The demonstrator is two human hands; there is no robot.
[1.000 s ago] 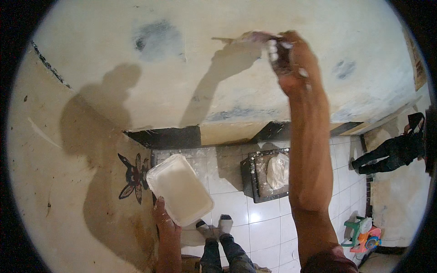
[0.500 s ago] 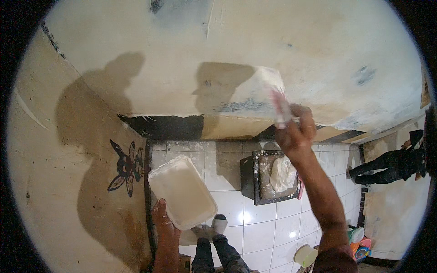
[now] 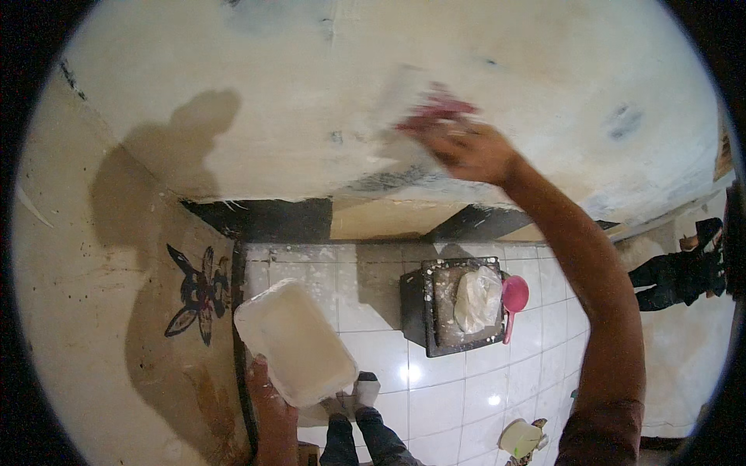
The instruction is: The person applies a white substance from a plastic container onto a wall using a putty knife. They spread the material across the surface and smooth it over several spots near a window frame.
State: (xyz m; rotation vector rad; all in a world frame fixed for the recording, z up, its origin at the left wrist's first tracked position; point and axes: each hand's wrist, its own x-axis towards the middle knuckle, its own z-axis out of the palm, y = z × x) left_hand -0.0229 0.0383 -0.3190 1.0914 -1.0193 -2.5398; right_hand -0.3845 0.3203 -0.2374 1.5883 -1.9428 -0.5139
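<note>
Left hand (image 3: 270,396) holding tub (image 3: 241,314), creamy goo (image 3: 299,342) sitting past thumb; can't tell other fingers. Right hand (image 3: 470,149) pinching red scraper (image 3: 439,109) past fingertips, going higher than before.

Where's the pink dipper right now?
Head view, right of centre: the pink dipper is at the right edge of the dark box, beside the white bag, left of the right forearm.

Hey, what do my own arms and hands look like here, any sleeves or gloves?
Your left hand and right hand are ungloved. A dark maroon sleeve ends above your right elbow; no sleeve shows on your left forearm.
</note>
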